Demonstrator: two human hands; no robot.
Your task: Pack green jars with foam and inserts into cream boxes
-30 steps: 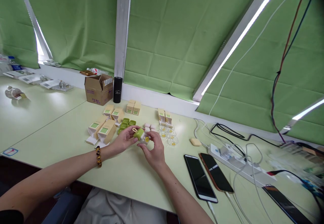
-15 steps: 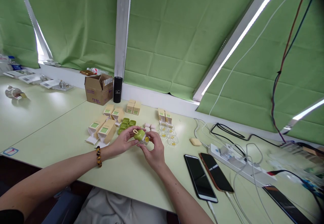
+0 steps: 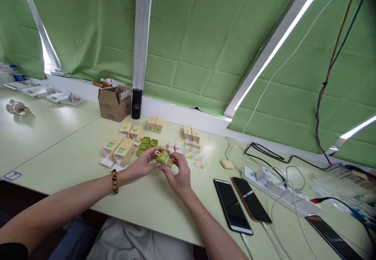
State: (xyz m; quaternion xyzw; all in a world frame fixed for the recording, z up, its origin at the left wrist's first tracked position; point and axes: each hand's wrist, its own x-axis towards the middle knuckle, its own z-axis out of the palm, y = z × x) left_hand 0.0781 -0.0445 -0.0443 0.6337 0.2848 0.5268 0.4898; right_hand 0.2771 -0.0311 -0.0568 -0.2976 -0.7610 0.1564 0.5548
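Note:
Between both hands is a small container with a green cap point(image 3: 161, 157), a pale loop on the cap, and a clear cup point(image 3: 169, 161) with a round yellow sticker. My left hand point(image 3: 146, 162) has its fingers closed round the green cap. On the other side, my right hand point(image 3: 179, 174) grips the clear cup by its sides. Just beyond my left hand sit several green caps point(image 3: 143, 145). Behind my right hand are pale pink pieces point(image 3: 171, 145) and several clear cups point(image 3: 200, 163) with yellow stickers.
Small beige boxes point(image 3: 124, 152) stand left and behind, some with flaps open. A cardboard carton point(image 3: 113, 105) and a black tumbler point(image 3: 136, 104) are farther back. To the right lie phones point(image 3: 232, 206), a power strip point(image 3: 273, 191), cables and a beige block point(image 3: 226, 164).
The clear cup appears turned slightly, as the mark on its yellow sticker sits at a different angle. Both hands stay in nearly the same place.

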